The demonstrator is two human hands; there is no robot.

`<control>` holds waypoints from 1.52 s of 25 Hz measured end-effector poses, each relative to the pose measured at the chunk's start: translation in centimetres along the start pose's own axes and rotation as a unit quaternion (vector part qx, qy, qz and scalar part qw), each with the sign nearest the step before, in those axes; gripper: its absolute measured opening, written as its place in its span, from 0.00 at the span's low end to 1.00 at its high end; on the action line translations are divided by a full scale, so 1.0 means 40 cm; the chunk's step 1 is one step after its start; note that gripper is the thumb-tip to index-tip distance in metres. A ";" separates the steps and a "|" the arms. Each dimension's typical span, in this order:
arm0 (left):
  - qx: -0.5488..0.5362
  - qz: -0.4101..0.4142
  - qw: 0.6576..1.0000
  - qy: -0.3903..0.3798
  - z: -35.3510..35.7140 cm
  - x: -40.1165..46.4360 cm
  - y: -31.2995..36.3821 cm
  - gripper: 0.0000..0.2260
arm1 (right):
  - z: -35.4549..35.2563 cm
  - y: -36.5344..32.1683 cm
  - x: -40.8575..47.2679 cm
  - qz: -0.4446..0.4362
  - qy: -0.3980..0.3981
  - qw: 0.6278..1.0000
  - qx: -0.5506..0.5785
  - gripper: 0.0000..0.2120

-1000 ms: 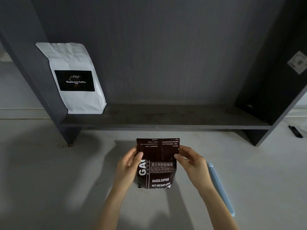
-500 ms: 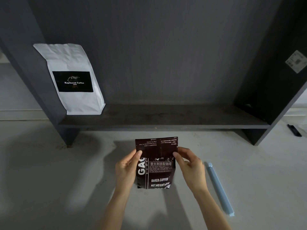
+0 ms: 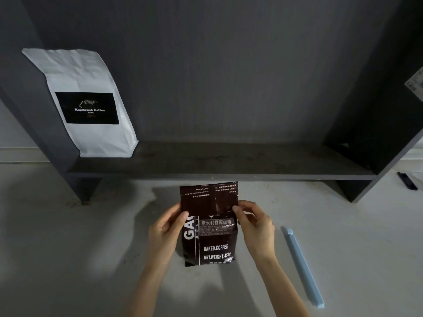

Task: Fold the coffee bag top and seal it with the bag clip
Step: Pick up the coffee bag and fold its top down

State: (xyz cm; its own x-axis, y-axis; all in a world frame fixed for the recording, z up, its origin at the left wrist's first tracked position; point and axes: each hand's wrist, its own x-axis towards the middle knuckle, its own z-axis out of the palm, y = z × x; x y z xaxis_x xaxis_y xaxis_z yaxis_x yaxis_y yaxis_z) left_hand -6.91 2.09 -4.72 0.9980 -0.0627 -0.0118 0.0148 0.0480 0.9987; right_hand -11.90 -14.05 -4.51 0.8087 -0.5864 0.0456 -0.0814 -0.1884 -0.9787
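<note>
A dark brown coffee bag [image 3: 209,245] with white lettering stands on the pale table [image 3: 68,248] in front of me. Its top flap [image 3: 203,197] is folded down toward me, showing upside-down print. My left hand [image 3: 166,229] pinches the bag's left edge at the fold, thumb on the front. My right hand [image 3: 256,223] pinches the right edge the same way. A long light-blue bag clip [image 3: 303,266] lies flat on the table to the right of my right arm, apart from both hands.
A dark grey shelf unit [image 3: 217,161] stands behind the bag. A white coffee bag [image 3: 91,104] with a black label leans at the shelf's left end. A small black object [image 3: 406,180] lies at the far right.
Both hands keep their grip on the bag's edges. The bag and hands sit slightly lower and nearer in view; the clip shows more fully beside my right arm.
</note>
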 end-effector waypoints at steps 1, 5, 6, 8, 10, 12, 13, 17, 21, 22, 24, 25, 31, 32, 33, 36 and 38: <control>0.005 0.001 1.000 0.008 0.002 0.010 -0.003 0.13 | 0.005 -0.002 0.009 0.002 0.000 1.000 -0.001 0.05; 0.020 0.010 0.999 0.043 0.017 0.071 -0.013 0.14 | 0.026 -0.016 0.057 0.002 0.007 1.000 -0.010 0.10; 0.027 0.017 0.999 0.042 0.024 0.089 -0.013 0.14 | 0.029 -0.019 0.071 0.003 0.012 1.000 -0.011 0.10; 0.040 0.028 0.998 0.035 0.038 0.121 -0.009 0.13 | 0.032 -0.020 0.096 0.006 0.019 1.000 -0.011 0.10; 0.062 0.028 0.997 0.045 0.048 0.153 -0.013 0.13 | 0.037 -0.015 0.117 0.013 0.017 1.000 -0.014 0.09; 0.095 0.029 0.993 0.068 0.056 0.175 -0.023 0.12 | 0.047 -0.009 0.132 0.022 0.014 0.999 -0.020 0.04; 0.108 0.029 0.991 0.077 0.060 0.182 -0.026 0.12 | 0.054 -0.008 0.137 0.025 0.016 0.999 -0.025 0.03; 0.121 0.022 0.990 0.074 0.072 0.188 -0.011 0.11 | 0.069 -0.022 0.157 0.039 0.016 0.998 -0.037 0.09; 0.127 0.016 0.989 0.073 0.066 0.180 -0.004 0.11 | 0.064 -0.033 0.160 0.037 0.014 0.998 -0.042 0.11; 0.129 0.021 0.989 0.071 0.066 0.178 -0.002 0.11 | 0.066 -0.035 0.157 0.035 0.015 0.998 -0.043 0.12; 0.146 0.037 0.987 0.059 0.067 0.171 0.007 0.13 | 0.070 -0.042 0.153 0.035 0.011 0.998 -0.041 0.13; 0.158 0.045 0.985 0.051 0.069 0.167 0.012 0.14 | 0.071 -0.046 0.153 0.039 0.005 0.998 -0.039 0.13; 0.240 0.122 0.963 0.033 0.062 0.154 0.045 0.18 | 0.049 -0.081 0.151 0.016 -0.022 0.998 -0.052 0.16; 0.257 0.136 0.956 0.029 0.060 0.150 0.052 0.19 | 0.045 -0.085 0.149 0.013 -0.028 0.998 -0.049 0.17; 0.269 0.149 0.951 0.024 0.060 0.142 0.059 0.20 | 0.037 -0.089 0.144 0.013 -0.033 0.998 -0.047 0.19; 0.281 0.190 0.941 0.016 0.068 0.107 0.077 0.20 | 0.010 -0.095 0.127 0.010 -0.039 0.998 -0.056 0.20; 0.287 0.212 0.934 0.022 0.078 0.080 0.080 0.19 | -0.012 -0.091 0.114 0.013 -0.037 0.997 -0.065 0.20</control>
State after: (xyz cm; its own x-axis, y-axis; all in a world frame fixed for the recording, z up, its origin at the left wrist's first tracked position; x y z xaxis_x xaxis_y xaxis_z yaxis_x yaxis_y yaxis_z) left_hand -3.85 -1.09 -1.41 0.9082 -0.1190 0.4013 -0.4059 -0.4844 0.7750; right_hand -8.21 -16.42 -0.62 0.8455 -0.5340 0.0012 -0.1737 -0.2771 -0.9450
